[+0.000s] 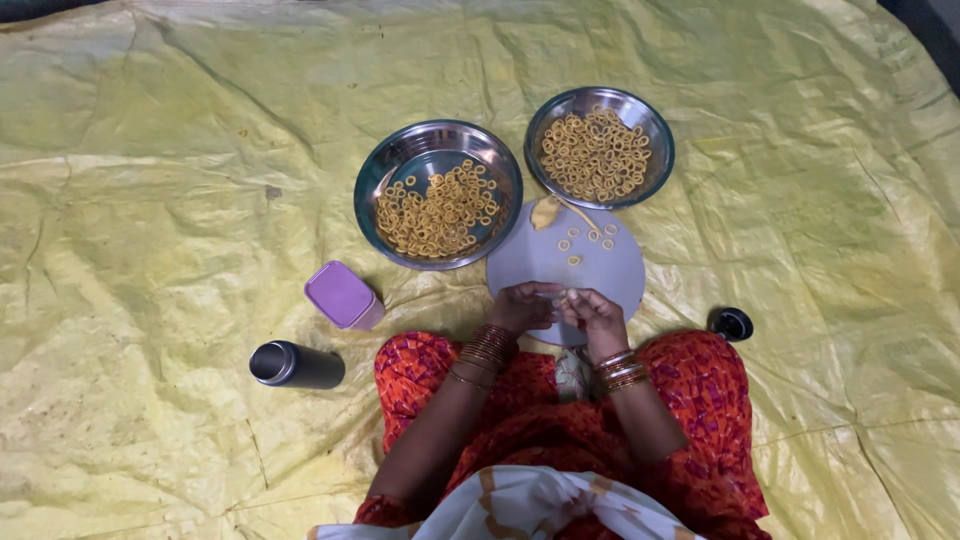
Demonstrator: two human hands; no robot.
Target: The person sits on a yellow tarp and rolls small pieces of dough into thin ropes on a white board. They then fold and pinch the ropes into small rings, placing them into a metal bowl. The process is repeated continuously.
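Just beyond the hands (560, 305) lies a matt, smooth grey board (610, 270); past it sit two glossy steel bowls (400, 165) (655, 125). Left of the hands are a glossy purple plastic box (342, 294) and a dark matt flask (300, 366). Beneath everything lies a crinkled, faintly shiny yellow sheet (150, 200).

Two steel plates (438, 150) crowd just beyond the round board (600, 275); bare yellow sheet (820, 230) lies open right of it.

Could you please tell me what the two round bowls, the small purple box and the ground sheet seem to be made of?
Both bowls look like polished steel: mirror-like rims. The purple box seems matte plastic, with soft rounded corners. The yellow sheet looks like thin plastic tarpaulin: creased and faintly glossy.
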